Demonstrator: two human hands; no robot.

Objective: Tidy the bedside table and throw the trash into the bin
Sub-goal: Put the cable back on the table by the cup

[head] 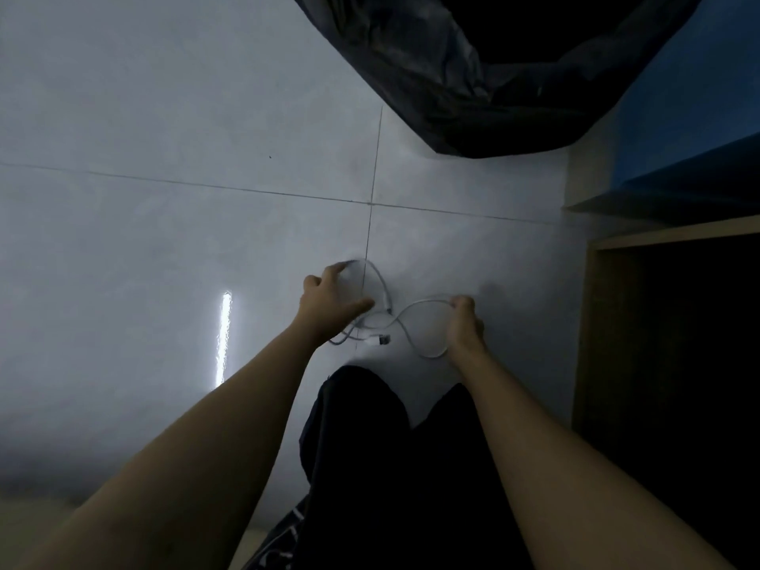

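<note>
A white cable (pixel 384 300) hangs in loops between my two hands, above the pale tiled floor (pixel 164 199). My left hand (pixel 329 300) holds one loop at its fingertips, thumb stretched toward the middle. My right hand (pixel 464 322) grips another loop in curled fingers. A plug end (pixel 381 340) dangles below between the hands. The bin with a black bag liner (pixel 473 76) stands open at the top, beyond the hands.
A wooden bedside table (pixel 592 322) with a dark open compartment stands at the right. A blue surface (pixel 678 170) lies behind it. My dark trousers (pixel 390 466) fill the bottom centre. A light reflection streaks the floor at the left.
</note>
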